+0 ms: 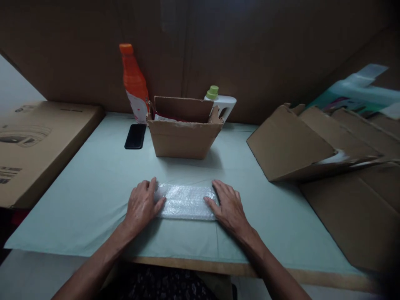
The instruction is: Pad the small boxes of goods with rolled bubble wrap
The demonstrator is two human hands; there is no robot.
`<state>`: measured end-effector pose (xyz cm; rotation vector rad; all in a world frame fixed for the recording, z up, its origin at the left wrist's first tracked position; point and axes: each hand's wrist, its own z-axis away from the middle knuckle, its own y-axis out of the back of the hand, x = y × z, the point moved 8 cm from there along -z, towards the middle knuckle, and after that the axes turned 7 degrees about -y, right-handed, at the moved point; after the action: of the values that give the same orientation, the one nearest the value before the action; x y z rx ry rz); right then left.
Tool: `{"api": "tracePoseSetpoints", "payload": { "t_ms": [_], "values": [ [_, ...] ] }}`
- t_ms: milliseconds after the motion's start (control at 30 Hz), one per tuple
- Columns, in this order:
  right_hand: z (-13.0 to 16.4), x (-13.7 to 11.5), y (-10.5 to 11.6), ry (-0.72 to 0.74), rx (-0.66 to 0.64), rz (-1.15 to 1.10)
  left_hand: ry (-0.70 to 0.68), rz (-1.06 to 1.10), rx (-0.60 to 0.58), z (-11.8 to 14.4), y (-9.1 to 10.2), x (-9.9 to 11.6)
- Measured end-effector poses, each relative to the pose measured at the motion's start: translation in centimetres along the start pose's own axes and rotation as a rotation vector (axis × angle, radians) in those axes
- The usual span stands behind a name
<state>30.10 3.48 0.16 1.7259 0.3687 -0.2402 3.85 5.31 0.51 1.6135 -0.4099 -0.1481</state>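
Observation:
A flat rectangular packet of bubble wrap (pixel 186 202) lies on the pale green cloth in front of me; what is inside cannot be made out. My left hand (pixel 142 203) grips its left end, thumb on top and fingers along the edge. At the opposite end my right hand (pixel 229 206) holds it the same way, thumb resting on the plastic. Just beyond the packet stands an open cardboard box (pixel 184 139), with something red and white showing inside.
A black phone (pixel 135 136) lies left of the box. Behind stand an orange bottle (pixel 134 79) and a white jug with a green cap (pixel 213 92). A large flat carton (pixel 46 146) is at left; at right are cardboard boxes (pixel 293 141) and a teal bottle (pixel 346 89).

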Motion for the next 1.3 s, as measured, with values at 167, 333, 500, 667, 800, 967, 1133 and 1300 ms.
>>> {"api": "tracePoseSetpoints", "payload": {
  "t_ms": [167, 333, 500, 667, 800, 967, 1133, 1300],
  "values": [
    [-0.4, -1.9, 0.2, 0.016, -0.083, -0.212, 0.03, 0.245, -0.014, 0.1, 0.0, -0.4],
    [-0.1, -0.8, 2.8, -0.123, -0.048, -0.454, 0.118, 0.631, 0.088, 2.2, 1.9, 0.0],
    [-3.8, -4.4, 2.7, 0.054, -0.055, -0.275, 0.181, 0.903, 0.113, 6.1, 1.6, 1.8],
    [-8.3, -10.6, -0.3, 0.326, -0.105, -0.119, 0.378, 1.155, -0.038, 9.4, -2.1, 3.1],
    [-4.6, -11.0, 1.5, 0.415, -0.138, -0.226, 0.537, 1.394, -0.114, 10.3, -2.9, 3.3],
    [5.7, -10.3, 1.2, 0.449, -0.391, -0.244, 0.542, 1.551, -0.218, 10.1, -2.8, 3.5],
    [7.4, -11.1, -0.8, 0.281, -0.196, -0.414, 0.287, 1.248, -0.206, 9.4, -1.3, 1.8],
    [4.2, -9.2, -1.8, -0.032, -0.3, -0.566, -0.091, 0.813, 0.124, 7.5, 2.3, 0.5]
  ]
}}
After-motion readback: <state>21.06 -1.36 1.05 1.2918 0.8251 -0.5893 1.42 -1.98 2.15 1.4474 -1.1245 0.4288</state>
